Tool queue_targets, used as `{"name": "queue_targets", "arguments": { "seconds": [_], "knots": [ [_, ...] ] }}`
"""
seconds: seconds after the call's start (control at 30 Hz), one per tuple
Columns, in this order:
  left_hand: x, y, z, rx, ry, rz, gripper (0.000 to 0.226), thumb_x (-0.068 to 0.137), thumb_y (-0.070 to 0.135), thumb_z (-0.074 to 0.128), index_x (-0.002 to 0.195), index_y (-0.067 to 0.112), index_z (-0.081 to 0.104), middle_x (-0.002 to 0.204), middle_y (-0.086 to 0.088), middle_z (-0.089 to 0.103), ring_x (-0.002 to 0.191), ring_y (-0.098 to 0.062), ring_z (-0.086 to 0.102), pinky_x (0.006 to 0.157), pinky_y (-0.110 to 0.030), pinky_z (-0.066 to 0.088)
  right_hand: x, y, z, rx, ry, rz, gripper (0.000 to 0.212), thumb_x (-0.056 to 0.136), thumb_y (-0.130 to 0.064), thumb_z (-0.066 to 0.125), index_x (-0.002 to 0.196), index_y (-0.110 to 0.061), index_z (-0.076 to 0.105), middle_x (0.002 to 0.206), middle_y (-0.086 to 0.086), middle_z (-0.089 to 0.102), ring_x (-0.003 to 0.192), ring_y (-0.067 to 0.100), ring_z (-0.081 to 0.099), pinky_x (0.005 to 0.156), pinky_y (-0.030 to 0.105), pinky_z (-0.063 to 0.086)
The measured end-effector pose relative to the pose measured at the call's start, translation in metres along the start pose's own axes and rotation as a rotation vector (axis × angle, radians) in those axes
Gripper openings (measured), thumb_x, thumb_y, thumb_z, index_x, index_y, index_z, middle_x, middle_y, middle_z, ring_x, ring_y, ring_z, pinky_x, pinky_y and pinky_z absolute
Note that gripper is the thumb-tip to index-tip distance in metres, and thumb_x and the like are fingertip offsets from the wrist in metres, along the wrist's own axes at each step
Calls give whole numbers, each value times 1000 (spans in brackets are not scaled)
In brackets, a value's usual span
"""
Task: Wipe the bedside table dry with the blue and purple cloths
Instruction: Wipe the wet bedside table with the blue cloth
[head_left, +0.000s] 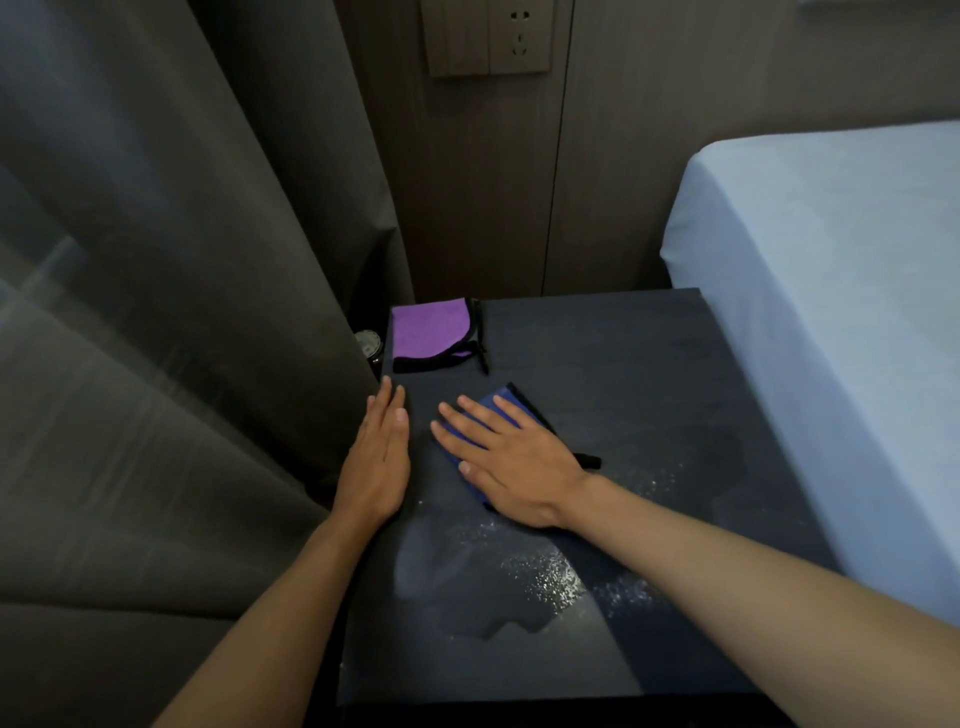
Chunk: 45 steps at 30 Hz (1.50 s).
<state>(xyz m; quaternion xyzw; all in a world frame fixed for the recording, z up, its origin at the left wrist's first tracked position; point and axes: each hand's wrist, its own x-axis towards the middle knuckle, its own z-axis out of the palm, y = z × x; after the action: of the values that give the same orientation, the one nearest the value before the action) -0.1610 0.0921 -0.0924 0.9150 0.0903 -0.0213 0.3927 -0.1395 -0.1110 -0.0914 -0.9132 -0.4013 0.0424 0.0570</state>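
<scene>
Head view: right hand (511, 457) presses the blue cloth (450, 451), grip spread flat — left hand (379, 462) lies flat on the bedside table (623, 374).

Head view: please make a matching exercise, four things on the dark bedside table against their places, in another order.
Column one:
1. purple cloth with black edging
2. blue cloth with black edging
3. left hand
4. scattered water droplets

Column two:
a. under the flat right hand
b. near part of the dark table top
c. far left corner
d. flat by the table's left edge

Pairs: 1-c, 2-a, 3-d, 4-b.
</scene>
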Motion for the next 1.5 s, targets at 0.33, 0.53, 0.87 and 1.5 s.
{"name": "queue_targets", "arguments": {
  "seconds": [0.33, 0.53, 0.87, 1.5],
  "knots": [
    [17, 7, -5, 257, 53, 72, 46, 104, 23, 41, 149, 11, 40, 166, -1, 20, 154, -18, 6, 120, -44, 19, -40, 42, -6, -49, -28, 65, 56, 103, -39, 7, 157, -33, -2, 166, -9, -3, 152, 12, -10, 123, 46, -3],
    [22, 16, 1, 222, 85, 39, 49, 99, 19, 51, 146, 12, 39, 163, -6, 25, 151, -24, 21, 119, -50, 25, -64, 67, -14, -57, -46, 108, 55, 104, -39, 7, 157, -34, -5, 166, -11, -7, 151, 10, -14, 122, 45, -7],
    [22, 10, 4, 227, 129, 53, 50, 101, 22, 49, 149, 13, 41, 164, -2, 25, 152, -22, 16, 122, -49, 19, -102, 118, -14, -169, -51, 245, 56, 103, -38, 3, 158, -32, 0, 166, -10, 1, 153, 12, -3, 122, 47, 4],
    [22, 9, 1, 253, 87, 41, 50, 101, 27, 46, 149, 17, 40, 162, -4, 26, 148, -28, 26, 118, -55, 26, -123, 120, -14, 42, 91, 924, 54, 105, -35, 13, 157, -40, 1, 167, -13, 2, 152, 8, -4, 121, 52, -2]
  ]
}}
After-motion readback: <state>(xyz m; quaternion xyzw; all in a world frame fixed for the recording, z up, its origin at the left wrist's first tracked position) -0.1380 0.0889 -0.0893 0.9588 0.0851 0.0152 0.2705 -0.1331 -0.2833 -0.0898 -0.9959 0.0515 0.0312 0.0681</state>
